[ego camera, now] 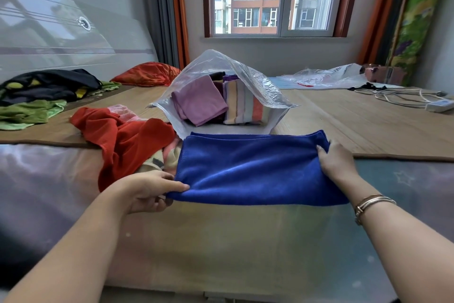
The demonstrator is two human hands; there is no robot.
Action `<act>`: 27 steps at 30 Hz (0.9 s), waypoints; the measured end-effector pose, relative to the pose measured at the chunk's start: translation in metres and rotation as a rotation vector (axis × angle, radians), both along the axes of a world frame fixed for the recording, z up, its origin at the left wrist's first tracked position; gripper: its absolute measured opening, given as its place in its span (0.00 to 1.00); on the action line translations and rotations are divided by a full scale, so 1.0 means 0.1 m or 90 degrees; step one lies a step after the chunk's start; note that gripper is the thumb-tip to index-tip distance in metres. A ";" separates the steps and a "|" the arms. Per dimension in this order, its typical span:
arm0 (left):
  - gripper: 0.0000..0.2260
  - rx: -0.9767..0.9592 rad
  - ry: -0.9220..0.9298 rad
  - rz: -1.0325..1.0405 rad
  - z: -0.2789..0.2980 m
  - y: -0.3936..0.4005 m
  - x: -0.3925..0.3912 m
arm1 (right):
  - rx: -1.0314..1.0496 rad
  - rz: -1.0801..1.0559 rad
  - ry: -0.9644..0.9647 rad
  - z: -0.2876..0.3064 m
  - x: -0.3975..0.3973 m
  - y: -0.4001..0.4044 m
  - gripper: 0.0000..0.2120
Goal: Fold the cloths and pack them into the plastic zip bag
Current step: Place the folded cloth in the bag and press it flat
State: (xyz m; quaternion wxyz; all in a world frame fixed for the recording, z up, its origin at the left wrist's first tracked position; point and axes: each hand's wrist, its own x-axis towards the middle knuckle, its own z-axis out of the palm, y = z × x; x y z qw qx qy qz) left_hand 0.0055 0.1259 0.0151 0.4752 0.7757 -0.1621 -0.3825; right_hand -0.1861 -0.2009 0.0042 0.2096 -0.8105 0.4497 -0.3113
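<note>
Head view: we look down over a bed at one blue cloth (253, 167), folded into a wide band and lying flat in front of us.
Left hand: our left hand (149, 189) pinches the near left corner of the blue cloth, thumb on top, the other fingers curled beneath — their tips are hidden by the fabric.
Right hand: our right hand (336, 160) grips the right end, fingers wrapped over the fold; the thumb is out of sight behind the cloth. Bangles (371, 203) sit on that wrist.
Zip bag: the plastic zip bag (221, 74) stands just behind the blue cloth, mouth gaping towards us.
Inside the bag: a folded lilac cloth (201, 101) and a striped cloth (243, 106) — darker pieces behind them are too shadowed to make out.
Left pile: a red cloth (122, 140) lies crumpled beside the blue one, covering paler cloths we see only in part.
Far left: dark and green clothes (36, 98) heaped, cut off by the frame edge.
Far right: another clear bag (326, 79) and white cables (403, 98).
</note>
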 end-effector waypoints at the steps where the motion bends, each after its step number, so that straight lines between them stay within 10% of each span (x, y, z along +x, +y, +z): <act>1: 0.10 0.036 -0.038 -0.013 0.01 0.02 0.01 | -0.012 -0.002 0.014 0.00 0.00 0.02 0.13; 10: 0.11 0.120 -0.098 -0.094 0.01 -0.04 -0.13 | -0.061 -0.016 0.104 0.10 -0.05 0.20 0.15; 17: 0.05 -0.046 -0.090 0.005 0.05 -0.20 -0.20 | 0.079 0.041 0.071 0.60 0.08 0.58 0.20; 27: 0.09 -0.151 -0.064 0.064 0.08 -0.12 -0.25 | 0.281 0.342 -0.071 0.77 0.84 1.68 0.17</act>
